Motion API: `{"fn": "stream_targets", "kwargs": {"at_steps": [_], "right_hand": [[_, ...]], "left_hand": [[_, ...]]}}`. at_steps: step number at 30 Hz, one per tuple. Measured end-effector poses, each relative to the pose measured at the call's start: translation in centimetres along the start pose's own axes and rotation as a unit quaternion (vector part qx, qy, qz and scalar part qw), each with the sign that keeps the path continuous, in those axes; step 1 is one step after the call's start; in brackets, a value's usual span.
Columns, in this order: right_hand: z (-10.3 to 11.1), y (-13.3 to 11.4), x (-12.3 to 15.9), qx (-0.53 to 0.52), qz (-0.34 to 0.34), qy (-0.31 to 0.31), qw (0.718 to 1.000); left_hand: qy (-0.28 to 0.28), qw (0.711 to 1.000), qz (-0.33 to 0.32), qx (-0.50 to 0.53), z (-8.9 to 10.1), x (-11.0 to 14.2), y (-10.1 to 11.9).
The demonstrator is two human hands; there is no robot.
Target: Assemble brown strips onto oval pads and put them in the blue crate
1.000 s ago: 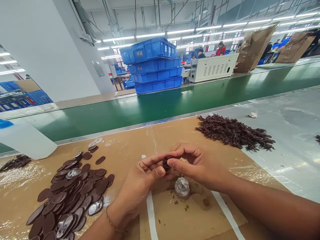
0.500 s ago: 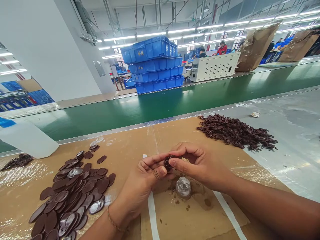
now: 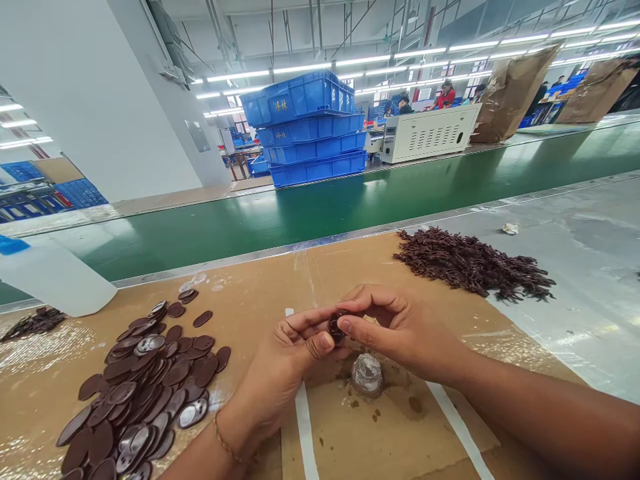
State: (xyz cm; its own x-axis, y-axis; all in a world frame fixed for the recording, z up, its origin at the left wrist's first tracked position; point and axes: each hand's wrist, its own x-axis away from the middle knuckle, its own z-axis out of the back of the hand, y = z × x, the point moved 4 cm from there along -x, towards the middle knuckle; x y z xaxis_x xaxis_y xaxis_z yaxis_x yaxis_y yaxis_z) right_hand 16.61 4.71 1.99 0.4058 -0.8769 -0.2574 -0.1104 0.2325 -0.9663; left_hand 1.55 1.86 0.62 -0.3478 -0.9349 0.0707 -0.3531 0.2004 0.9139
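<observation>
Between my two hands, over the brown covered bench, is a small dark brown oval disc (image 3: 336, 326). My left hand (image 3: 300, 340) pinches its left side between thumb and fingers. My right hand (image 3: 387, 327) grips its right edge with thumb and forefinger. Fingers cover much of the disc, so its details are hard to make out. Just below my hands a small grey-white lump (image 3: 367, 375) sits on the board, with dark stains around it. To the left lies a heap of similar brown oval discs (image 3: 145, 387), some with shiny faces.
A pile of dark brown twisted strands (image 3: 470, 263) lies at the right. A white bottle with a blue cap (image 3: 65, 277) lies at the left, near a smaller dark bundle (image 3: 37, 322). Behind the bench runs a green conveyor belt (image 3: 280, 220), with stacked blue crates (image 3: 315, 133) beyond.
Almost nothing differs. Both hands keep the same hold on the brown oval disc, and the heaps have not moved.
</observation>
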Motion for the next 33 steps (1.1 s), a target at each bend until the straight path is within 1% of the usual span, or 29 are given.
{"fn": "stream_targets", "kwargs": {"at_steps": [7, 12, 19, 24, 28, 33], "right_hand": [[-0.01, -0.03, -0.10, 0.006, 0.004, 0.006, 1.000], [-0.09, -0.03, -0.12, 0.004, -0.006, 0.005, 1.000], [-0.03, -0.01, 0.02, 0.007, 0.004, 0.004, 1.000], [-0.11, 0.18, 0.07, -0.021, -0.017, 0.000, 1.000], [-0.34, 0.18, 0.01, -0.057, -0.035, -0.009, 0.998], [-0.33, 0.12, -0.03, -0.051, -0.038, -0.004, 0.998]], "left_hand": [[0.022, 1.000, 0.002, 0.007, 0.25, -0.16, -0.30], [0.020, 1.000, 0.003, 0.006, 0.28, -0.18, -0.28], [0.018, 1.000, -0.002, 0.005, 0.30, -0.08, -0.17], [0.005, 1.000, 0.000, 0.010, 0.09, -0.22, -0.28], [0.007, 1.000, 0.004, 0.004, 0.01, -0.20, -0.33], [0.004, 1.000, 0.000, 0.011, 0.09, -0.19, -0.31]]}}
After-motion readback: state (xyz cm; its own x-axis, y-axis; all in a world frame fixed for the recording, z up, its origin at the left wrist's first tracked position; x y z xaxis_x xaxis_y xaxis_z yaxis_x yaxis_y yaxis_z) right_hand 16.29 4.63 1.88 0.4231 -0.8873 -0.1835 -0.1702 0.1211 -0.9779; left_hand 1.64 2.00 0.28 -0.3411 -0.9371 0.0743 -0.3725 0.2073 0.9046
